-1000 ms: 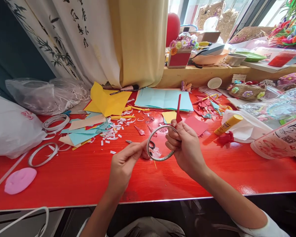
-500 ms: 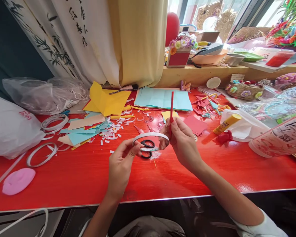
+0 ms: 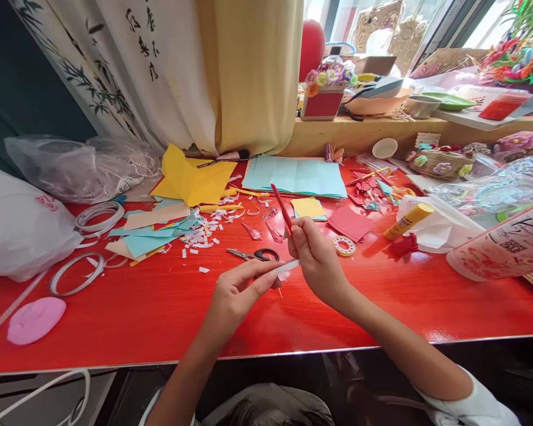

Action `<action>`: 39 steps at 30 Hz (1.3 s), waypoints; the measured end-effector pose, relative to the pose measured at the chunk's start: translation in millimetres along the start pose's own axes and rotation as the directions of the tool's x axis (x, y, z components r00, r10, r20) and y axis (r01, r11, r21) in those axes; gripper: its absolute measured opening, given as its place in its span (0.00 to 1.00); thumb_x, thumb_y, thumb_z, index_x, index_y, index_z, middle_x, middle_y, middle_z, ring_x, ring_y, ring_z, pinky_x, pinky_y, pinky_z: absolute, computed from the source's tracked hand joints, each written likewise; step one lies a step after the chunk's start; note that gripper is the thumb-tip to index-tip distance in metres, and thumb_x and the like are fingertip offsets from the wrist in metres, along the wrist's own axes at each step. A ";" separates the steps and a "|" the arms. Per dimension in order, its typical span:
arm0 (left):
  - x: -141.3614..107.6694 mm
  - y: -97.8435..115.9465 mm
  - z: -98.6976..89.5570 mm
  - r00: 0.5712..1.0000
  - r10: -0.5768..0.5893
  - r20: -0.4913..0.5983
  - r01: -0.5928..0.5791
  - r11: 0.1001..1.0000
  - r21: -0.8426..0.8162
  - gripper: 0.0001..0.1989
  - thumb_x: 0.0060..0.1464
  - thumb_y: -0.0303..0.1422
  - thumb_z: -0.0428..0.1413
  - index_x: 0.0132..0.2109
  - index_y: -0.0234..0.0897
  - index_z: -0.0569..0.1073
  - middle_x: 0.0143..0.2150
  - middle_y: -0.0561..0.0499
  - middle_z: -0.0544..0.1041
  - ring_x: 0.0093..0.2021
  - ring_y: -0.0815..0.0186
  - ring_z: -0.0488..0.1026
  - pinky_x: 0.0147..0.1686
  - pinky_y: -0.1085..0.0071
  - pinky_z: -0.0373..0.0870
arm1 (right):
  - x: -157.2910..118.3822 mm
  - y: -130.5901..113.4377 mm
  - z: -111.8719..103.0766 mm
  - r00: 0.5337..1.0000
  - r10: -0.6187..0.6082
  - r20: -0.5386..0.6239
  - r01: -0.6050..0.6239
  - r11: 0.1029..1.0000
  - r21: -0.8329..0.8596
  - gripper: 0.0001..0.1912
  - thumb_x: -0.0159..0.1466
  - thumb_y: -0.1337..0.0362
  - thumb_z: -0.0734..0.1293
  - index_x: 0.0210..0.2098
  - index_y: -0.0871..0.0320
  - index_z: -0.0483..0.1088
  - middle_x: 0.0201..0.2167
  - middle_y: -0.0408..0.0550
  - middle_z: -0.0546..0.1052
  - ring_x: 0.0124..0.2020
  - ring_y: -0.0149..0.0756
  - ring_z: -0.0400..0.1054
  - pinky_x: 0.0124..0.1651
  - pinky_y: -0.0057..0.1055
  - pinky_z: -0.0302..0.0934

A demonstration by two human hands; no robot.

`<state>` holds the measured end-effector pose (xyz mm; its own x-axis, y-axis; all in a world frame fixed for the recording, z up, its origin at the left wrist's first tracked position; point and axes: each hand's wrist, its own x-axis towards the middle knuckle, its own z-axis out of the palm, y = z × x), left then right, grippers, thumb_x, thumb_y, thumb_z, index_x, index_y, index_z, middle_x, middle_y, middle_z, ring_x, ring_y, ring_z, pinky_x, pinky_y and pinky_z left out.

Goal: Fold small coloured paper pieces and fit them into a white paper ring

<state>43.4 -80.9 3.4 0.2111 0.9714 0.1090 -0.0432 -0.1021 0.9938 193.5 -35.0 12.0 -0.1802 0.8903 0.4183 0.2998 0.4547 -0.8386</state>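
Note:
A thin red stick-like piece (image 3: 281, 206) rises tilted to the left from my right hand (image 3: 317, 254), whose fingers are closed round its lower end. My left hand (image 3: 242, 290) pinches a white strip (image 3: 288, 268), which spans the small gap to my right hand. Black-handled scissors (image 3: 265, 254) lie on the red table (image 3: 160, 325) just beyond my left fingers. Past my hands are two small pointed red pieces (image 3: 274, 232), a yellow paper square (image 3: 308, 207) and red paper squares (image 3: 350, 223). A small white tape roll (image 3: 344, 246) sits right of my right hand.
Tape rings (image 3: 77, 274), a pink lump (image 3: 36, 320) and a white bag (image 3: 24, 225) are at left. Paper scraps (image 3: 160, 236) and blue sheets (image 3: 295, 176) lie further back. On the right are a glue stick (image 3: 409, 221) and a large cup (image 3: 501, 248).
The white strip, a loop before, is now seen flat and narrow between my hands. My right hand has lowered and the red piece tilts left. The scissors and small tape roll show more.

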 end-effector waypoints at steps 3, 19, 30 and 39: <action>1.9 -1.7 -1.9 0.994 -0.091 0.055 0.095 0.994 -0.057 0.08 0.52 0.33 0.55 0.38 0.40 0.78 0.28 0.53 0.74 0.32 0.70 0.69 0.35 0.76 0.65 | -3.0 -0.5 2.2 0.997 -0.048 0.065 0.055 0.993 -0.102 0.10 0.67 0.60 0.50 0.31 0.55 0.53 0.18 0.37 0.57 0.17 0.25 0.51 0.21 0.24 0.46; 1.6 -4.3 -3.3 0.990 -0.098 0.099 0.113 0.981 -0.155 0.12 0.52 0.26 0.48 0.36 0.35 0.77 0.26 0.52 0.72 0.33 0.67 0.67 0.38 0.71 0.62 | -4.5 -1.2 1.8 0.970 -0.210 0.122 0.241 0.880 -0.409 0.09 0.66 0.65 0.50 0.38 0.57 0.59 0.14 0.38 0.65 0.13 0.27 0.59 0.18 0.22 0.44; -0.1 -1.7 -6.1 0.978 -0.039 0.203 0.086 0.969 -0.230 0.23 0.41 0.21 0.46 0.44 0.38 0.75 0.37 0.50 0.76 0.42 0.61 0.69 0.49 0.63 0.60 | -1.2 -4.7 -1.8 0.978 -0.184 0.095 0.206 0.912 -0.356 0.08 0.66 0.64 0.51 0.33 0.57 0.56 0.17 0.38 0.60 0.15 0.26 0.50 0.20 0.24 0.42; -5.7 0.9 -12.4 0.939 0.151 0.310 -0.046 0.946 -0.321 0.29 0.44 0.40 0.58 0.55 0.42 0.65 0.53 0.47 0.69 0.54 0.52 0.63 0.55 0.57 0.56 | 19.0 0.2 -15.7 0.957 0.205 0.206 -0.247 0.948 0.203 0.14 0.66 0.57 0.53 0.27 0.57 0.56 0.18 0.37 0.52 0.17 0.24 0.45 0.19 0.24 0.42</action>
<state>30.0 -83.9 3.4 0.4945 0.8299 0.2583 -0.3643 -0.0720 0.9285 204.9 -17.6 25.3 -0.3035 0.9399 0.1563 0.1389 0.2059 -0.9687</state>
